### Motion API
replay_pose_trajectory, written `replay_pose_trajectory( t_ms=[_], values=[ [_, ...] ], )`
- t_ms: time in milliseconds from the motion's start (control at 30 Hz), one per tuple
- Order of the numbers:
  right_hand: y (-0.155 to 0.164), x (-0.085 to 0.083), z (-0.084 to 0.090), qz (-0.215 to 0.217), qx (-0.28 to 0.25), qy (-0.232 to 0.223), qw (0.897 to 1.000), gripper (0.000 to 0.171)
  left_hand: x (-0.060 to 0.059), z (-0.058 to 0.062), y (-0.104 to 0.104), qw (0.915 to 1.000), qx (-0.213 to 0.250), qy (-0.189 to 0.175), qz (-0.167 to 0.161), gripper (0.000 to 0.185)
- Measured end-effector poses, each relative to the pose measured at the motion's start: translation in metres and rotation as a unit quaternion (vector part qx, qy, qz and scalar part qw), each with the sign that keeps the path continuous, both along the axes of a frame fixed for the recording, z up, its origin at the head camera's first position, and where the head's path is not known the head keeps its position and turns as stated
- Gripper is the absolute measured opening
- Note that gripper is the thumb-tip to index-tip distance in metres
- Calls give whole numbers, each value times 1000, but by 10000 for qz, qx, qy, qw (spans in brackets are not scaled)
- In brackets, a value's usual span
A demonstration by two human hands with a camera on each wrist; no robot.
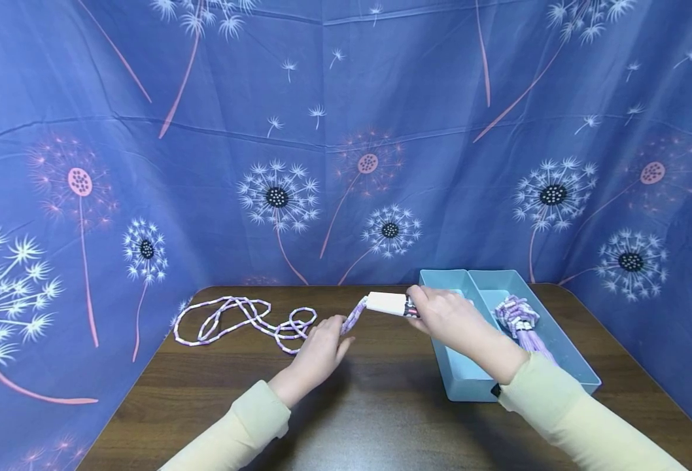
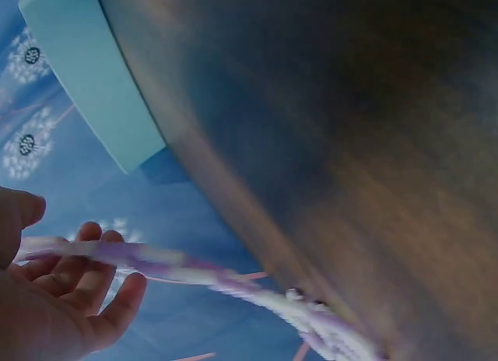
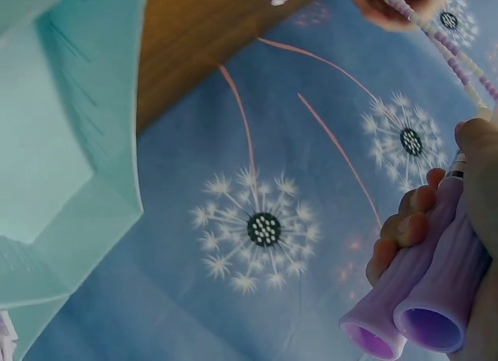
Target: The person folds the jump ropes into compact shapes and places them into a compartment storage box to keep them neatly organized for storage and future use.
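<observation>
The right hand (image 1: 449, 318) is gripping the two handles (image 1: 388, 303) of a beaded skipping rope, fingers curled round them. In the right wrist view the handles (image 3: 424, 299) are showing as two ribbed purple tubes side by side, their open ends pointing away from the palm, with the fingers (image 3: 401, 229) wrapped over them. From the head, the end sticking out of the fist toward the left hand is looking white.

The left hand (image 1: 322, 347) is sitting just beside the handles, to their left, with the rope (image 1: 354, 314) running from the handles down into it. In the left wrist view the rope (image 2: 156, 260) is lying across the loosely bent fingers (image 2: 85, 275), thumb above it; the hand is holding it lightly rather than clenching.

Beyond the left hand, further left, the rest of the rope is lying in loose loops (image 1: 234, 317) on the table (image 1: 381, 405).

Under and behind the right hand a blue tray (image 1: 564, 347) is standing on the table, with a second rope (image 1: 519, 320) bundled in its right compartment.
</observation>
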State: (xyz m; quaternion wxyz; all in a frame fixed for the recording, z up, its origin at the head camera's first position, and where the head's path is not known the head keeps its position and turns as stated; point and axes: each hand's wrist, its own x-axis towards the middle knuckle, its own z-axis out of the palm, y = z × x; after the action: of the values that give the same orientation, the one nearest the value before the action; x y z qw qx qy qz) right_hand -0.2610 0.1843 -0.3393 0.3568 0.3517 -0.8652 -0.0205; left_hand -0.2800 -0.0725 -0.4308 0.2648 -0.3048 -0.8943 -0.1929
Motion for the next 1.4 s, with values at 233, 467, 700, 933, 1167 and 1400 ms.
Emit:
replay_pose_trajectory(
  t_ms=[233,467,700,933,1167,1400],
  values=[
    [6,1,13,-191,-139,-157,9996,38,-6,-12,-5,9998,-104,-168,-39,16],
    [9,-1,15,-264,-320,-244,9988,36,-2,-13,-4,9982,-529,-194,-214,16],
    [8,-4,9,-291,-579,-64,9979,39,10,-2,-2,9926,-1198,45,-191,17],
    [3,-5,3,-362,-651,-62,9972,46,16,13,4,9815,-1796,603,-266,15],
    [-2,-3,-1,-643,-549,-457,9954,48,23,35,15,9650,-2478,807,-287,7],
    [-6,-4,-5,-851,-400,-815,9922,57,23,56,29,9565,-2754,912,-293,4]
  ],
)
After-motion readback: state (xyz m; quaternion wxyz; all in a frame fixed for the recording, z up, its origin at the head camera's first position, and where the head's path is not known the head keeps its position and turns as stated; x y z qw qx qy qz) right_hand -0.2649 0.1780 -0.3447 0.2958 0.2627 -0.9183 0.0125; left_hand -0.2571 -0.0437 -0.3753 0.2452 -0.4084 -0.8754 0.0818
